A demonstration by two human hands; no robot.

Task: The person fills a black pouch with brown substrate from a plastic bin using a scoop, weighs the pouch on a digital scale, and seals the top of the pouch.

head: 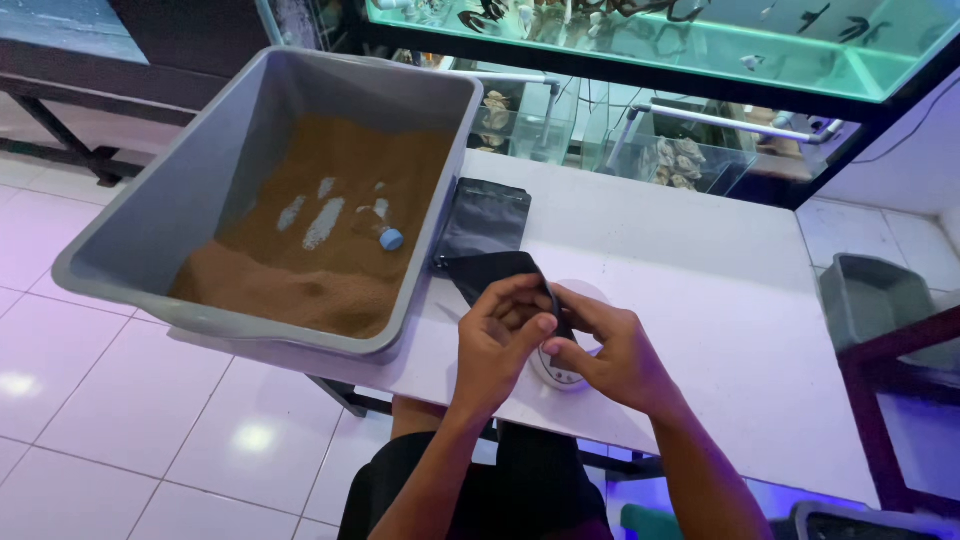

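Head view, looking down on a white tabletop (720, 300). Left hand (497, 345) and right hand (612, 352) meeting at the mouth of a black pouch (497, 272), fingers pinched together on its upper edge; grip of both hands closed on the pouch, apparently pulling the opening apart. Pouch lying partly over a small round white scale (560, 372), just in front of the body. Second black pouch (487, 217) flat on the tabletop beyond, touching the wall of a grey tub (200, 170). Tub tilted, overhanging the tabletop edge at left, holding brown granules (335, 235) and a small bottle with a blue cap (385, 234). Glass tanks (640, 140) behind. Likely risks: a pinch too close to the rim slipping off the slick film; a sharp tug dragging the scale toward the near edge; an elbow nudging the overhanging tub and spilling granules to the tiled floor (120, 420). Contents of the held pouch not visible.
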